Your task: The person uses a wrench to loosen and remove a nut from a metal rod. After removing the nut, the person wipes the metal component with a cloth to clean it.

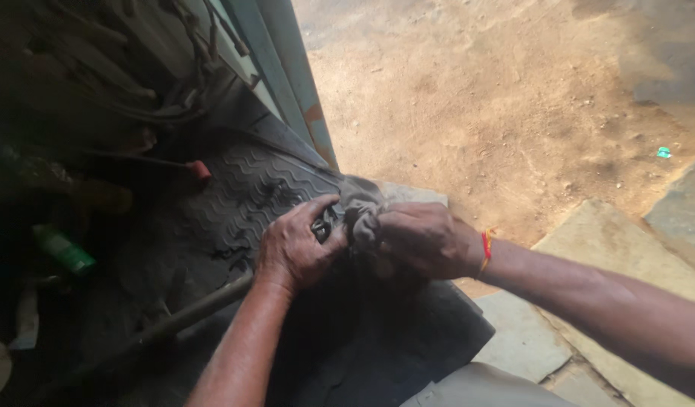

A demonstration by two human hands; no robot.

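Grey cloth [362, 215], crumpled and grimy: bunched between your two hands, over the near edge of the ribbed rubber mat [234, 203]. One corner of it spreads up and away from your knuckles toward the doorway.

Left hand [298, 245]: closed around a small dark object [322, 228] pressed against the cloth; thumb arched over the top, fingers curled beneath. What the object is cannot be told, as most of it is hidden by your grip.

Right hand [419, 240]: clenched on the cloth, knuckles up, touching the left hand at the fingertips. A red and orange thread band [486, 249] sits on that wrist.

Rubber mat: dark, wave-patterned, dusty, lying on a vehicle floor just inside the door opening.

Long dark bar [174, 324]: lies diagonally across the floor, passing beneath your left forearm.

Green bottle [64, 250]: lies on its side at the far left, well apart from your hands, in shadow.

Red-tipped rod [189, 166]: above the mat, its red end near the mat's upper left edge.

Door frame [294, 83]: pale blue-grey, with chipped paint showing rust, rising from the mat's far edge.

Bare earth [513, 98]: sandy brown, sunlit, outside the opening.

Stone slabs [611, 249]: grey, flat, beneath your right forearm.

Small turquoise scrap [663, 152]: on the earth at the far right.
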